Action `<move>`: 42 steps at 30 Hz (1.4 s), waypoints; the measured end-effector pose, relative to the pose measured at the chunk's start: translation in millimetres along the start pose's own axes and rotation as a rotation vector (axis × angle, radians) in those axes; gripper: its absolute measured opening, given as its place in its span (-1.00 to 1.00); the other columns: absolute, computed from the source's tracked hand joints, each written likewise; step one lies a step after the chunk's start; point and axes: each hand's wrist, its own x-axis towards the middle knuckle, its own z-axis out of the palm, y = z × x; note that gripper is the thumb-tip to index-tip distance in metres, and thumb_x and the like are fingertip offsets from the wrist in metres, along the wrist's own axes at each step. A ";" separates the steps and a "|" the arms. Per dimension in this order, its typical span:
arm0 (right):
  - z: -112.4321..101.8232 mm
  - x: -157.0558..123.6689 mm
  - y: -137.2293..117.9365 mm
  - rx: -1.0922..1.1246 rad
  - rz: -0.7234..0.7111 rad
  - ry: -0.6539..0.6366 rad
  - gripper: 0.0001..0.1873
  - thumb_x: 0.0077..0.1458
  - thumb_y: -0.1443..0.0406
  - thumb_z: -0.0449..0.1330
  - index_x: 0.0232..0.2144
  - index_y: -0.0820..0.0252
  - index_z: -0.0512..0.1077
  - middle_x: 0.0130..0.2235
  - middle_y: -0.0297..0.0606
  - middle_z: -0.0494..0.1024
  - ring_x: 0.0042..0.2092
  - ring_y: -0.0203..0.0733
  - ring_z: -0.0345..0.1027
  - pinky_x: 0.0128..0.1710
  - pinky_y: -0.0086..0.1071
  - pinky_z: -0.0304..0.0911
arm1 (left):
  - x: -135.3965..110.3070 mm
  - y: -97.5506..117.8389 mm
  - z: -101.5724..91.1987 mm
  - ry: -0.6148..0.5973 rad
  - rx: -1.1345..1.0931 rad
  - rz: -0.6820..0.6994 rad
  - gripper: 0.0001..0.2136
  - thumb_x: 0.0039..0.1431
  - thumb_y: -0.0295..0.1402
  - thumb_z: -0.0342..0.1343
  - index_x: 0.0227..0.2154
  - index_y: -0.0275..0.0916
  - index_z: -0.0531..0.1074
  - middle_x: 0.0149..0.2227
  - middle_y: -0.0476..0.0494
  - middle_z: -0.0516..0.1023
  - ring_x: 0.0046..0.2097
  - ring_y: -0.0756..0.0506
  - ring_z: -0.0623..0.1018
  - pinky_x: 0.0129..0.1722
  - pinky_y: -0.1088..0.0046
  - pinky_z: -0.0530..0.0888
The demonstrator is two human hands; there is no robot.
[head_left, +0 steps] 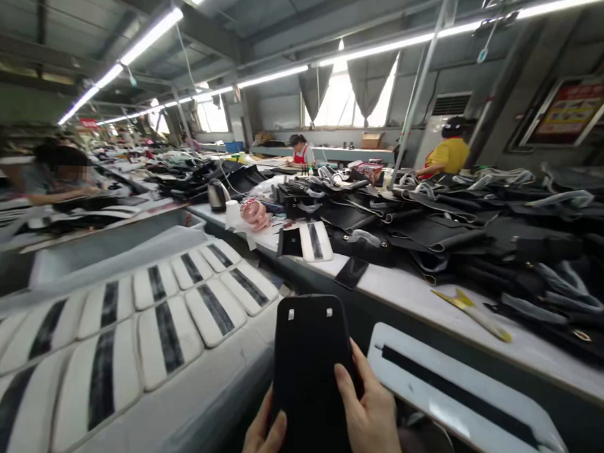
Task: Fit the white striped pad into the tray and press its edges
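A black rounded-corner panel [308,367], with two small white marks near its top edge, is held up in front of me. My left hand [265,432] grips its lower left edge, thumb on the face. Higher on the opposite edge, my right hand [371,406] has its thumb on the front and its fingers round the side. To the left, several white panels with a dark stripe [164,334] lie in rows on a pale covered surface. A long white board with a black slot [455,393] is close by on the right.
On the worktable [394,290] lie a phone-like black slab [351,273], a yellow-handled tool [471,313] and heaped black pieces [432,219]. A pink fan [255,214], white cup [232,214] and kettle [217,196] stand farther back. Co-workers sit left and behind.
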 end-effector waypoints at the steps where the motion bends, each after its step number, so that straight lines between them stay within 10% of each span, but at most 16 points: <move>1: 0.7 -1.3 -0.5 0.008 -0.009 0.004 -0.33 0.23 -0.05 0.03 0.23 0.22 0.21 0.17 -0.14 0.40 0.19 -0.03 0.26 0.20 -0.19 0.17 | 3.5 2.9 -0.5 0.018 0.025 0.058 -0.38 -0.01 0.07 0.25 0.08 -0.14 0.44 0.11 -0.14 0.49 0.23 -0.31 0.34 0.20 0.22 0.33; 10: -6.4 1.6 -16.5 -0.161 -0.042 0.088 -0.57 0.22 -0.05 0.00 -0.24 0.16 0.41 -0.45 -0.28 0.51 -0.49 -0.15 0.32 -0.45 -0.32 0.17 | 29.6 18.4 16.5 0.051 0.259 0.283 -0.56 0.10 -0.06 0.22 -0.07 -0.28 0.48 -0.17 -0.19 0.60 -0.15 -0.21 0.59 -0.12 0.33 0.51; 15: -18.2 6.9 -4.5 -0.124 -0.063 0.104 -0.56 0.22 -0.04 0.02 -0.45 0.16 0.37 -0.53 -0.31 0.42 -0.48 -0.20 0.26 -0.47 -0.36 0.09 | 29.6 22.6 32.4 0.022 0.297 0.290 -0.62 0.12 -0.04 0.19 -0.20 -0.27 0.45 -0.28 -0.15 0.61 -0.28 -0.17 0.60 -0.27 0.37 0.52; 32: -44.5 7.9 21.4 0.398 0.257 0.054 -0.47 -0.09 -0.07 0.33 -0.20 0.18 0.48 -0.34 -0.26 0.59 -0.37 -0.11 0.43 -0.40 -0.38 0.35 | 30.0 35.2 63.0 -0.076 0.370 0.428 -0.73 0.28 -0.10 0.03 -0.37 -0.21 0.32 -0.48 0.02 0.41 -0.45 0.01 0.38 -0.44 0.53 0.29; 42: -43.5 17.0 4.9 0.331 -0.096 0.044 -0.60 0.17 -0.03 0.14 -0.44 0.18 0.30 -0.46 -0.37 0.33 -0.41 -0.28 0.18 -0.40 -0.44 0.17 | 53.5 60.9 40.5 -0.172 0.586 0.490 -0.67 0.21 0.00 0.04 -0.38 -0.19 0.37 -0.51 0.02 0.40 -0.46 -0.05 0.43 -0.47 0.50 0.38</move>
